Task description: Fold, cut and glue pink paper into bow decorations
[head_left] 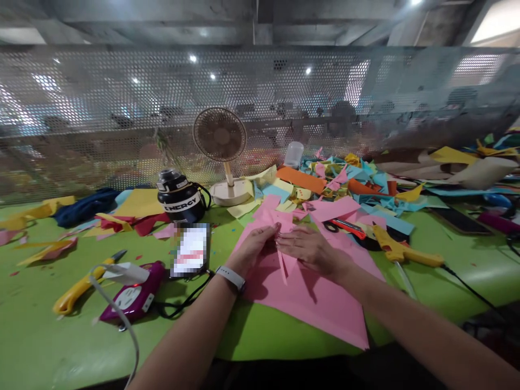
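Note:
Both hands meet over a large pink paper sheet (325, 309) that lies on the green table. My left hand (258, 244), with a pale band on its wrist, pinches a folded piece of pink paper (283, 266) between thumb and fingers. My right hand (306, 246) presses against the same piece from the right, its fingers held close together. A narrow strip of it points down toward me. The fingertips partly hide where the paper is gripped. More cut pink paper (335, 208) lies just beyond the hands, beside a red and black cutter (348, 228).
A yellow glue gun (402, 252) with a cord lies at right. At left are a purple power socket (134, 295), a yellow-handled tool (83, 284), a phone (190, 250) and a black jug (182, 200). A fan (227, 189) and heaped paper scraps (365, 176) stand before a perforated screen.

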{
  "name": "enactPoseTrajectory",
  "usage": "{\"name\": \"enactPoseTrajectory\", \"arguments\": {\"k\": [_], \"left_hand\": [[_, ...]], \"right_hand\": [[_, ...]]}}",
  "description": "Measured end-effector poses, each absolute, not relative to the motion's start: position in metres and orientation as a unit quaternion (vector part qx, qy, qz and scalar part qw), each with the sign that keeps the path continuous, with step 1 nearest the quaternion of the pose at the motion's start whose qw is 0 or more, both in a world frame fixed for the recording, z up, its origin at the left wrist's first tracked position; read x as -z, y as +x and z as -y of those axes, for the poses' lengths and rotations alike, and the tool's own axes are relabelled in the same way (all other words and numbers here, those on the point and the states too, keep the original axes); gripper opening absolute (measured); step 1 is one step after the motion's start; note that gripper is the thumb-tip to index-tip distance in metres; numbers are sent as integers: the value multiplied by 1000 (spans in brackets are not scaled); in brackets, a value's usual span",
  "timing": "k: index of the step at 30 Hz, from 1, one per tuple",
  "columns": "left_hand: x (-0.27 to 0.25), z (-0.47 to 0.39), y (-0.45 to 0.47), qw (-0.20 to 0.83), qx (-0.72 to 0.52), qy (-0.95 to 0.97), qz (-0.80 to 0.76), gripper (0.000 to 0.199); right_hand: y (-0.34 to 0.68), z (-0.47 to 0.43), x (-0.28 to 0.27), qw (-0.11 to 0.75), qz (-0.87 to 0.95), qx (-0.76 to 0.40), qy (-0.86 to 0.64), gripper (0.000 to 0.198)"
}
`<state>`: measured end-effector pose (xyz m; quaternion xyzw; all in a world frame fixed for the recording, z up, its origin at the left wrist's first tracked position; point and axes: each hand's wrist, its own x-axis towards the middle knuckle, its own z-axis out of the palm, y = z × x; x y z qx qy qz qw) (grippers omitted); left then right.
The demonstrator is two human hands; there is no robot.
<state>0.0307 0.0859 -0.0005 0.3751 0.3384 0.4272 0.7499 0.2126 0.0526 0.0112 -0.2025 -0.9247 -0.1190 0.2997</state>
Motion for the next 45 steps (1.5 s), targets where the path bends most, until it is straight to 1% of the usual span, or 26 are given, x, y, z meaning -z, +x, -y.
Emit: {"name": "enactPoseTrajectory", "arguments": {"k": [5, 8, 13, 17, 21, 23, 26, 29, 31, 33, 35, 40, 42, 45], "left_hand": [[-4, -84, 32, 742, -450, 367, -334, 48], [-3, -82, 33, 735, -461, 373, -328, 48], [-2, -75, 36, 723, -463, 410, -309, 42], [-1, -70, 41, 700, -475, 431, -314, 43], [0, -67, 45, 708, -463, 439, -301, 42], [0, -66, 45, 711, -456, 446, -295, 42], [-1, -67, 44, 710, -453, 448, -301, 43], [-1, -69, 42, 707, -468, 422, -322, 42], [-1, -71, 40, 706, -473, 411, -329, 42], [-1, -72, 40, 707, -474, 411, -328, 43], [-2, -72, 40, 707, -478, 411, -322, 45], [-3, -71, 41, 696, -511, 393, -315, 46], [-3, -71, 42, 697, -508, 400, -313, 45], [-2, -68, 45, 699, -504, 413, -295, 39]], "right_hand": [[214, -51, -14, 332, 914, 103, -207, 36], [213, -50, -15, 352, 907, 79, -219, 34], [211, -52, -11, 397, 855, 35, -330, 19], [214, -58, -4, 412, 817, 59, -400, 24], [214, -61, -3, 407, 805, 58, -428, 27], [212, -59, -7, 410, 802, 24, -434, 28], [209, -54, -15, 416, 801, -79, -423, 31], [209, -49, -21, 417, 801, -185, -387, 23], [211, -48, -23, 408, 815, -208, -356, 21], [213, -50, -24, 389, 841, -193, -323, 19], [215, -53, -23, 375, 863, -171, -292, 20], [213, -59, -17, 413, 869, -152, -226, 21], [212, -59, -15, 423, 862, -146, -239, 19], [211, -57, -15, 416, 836, -123, -336, 15]]}}
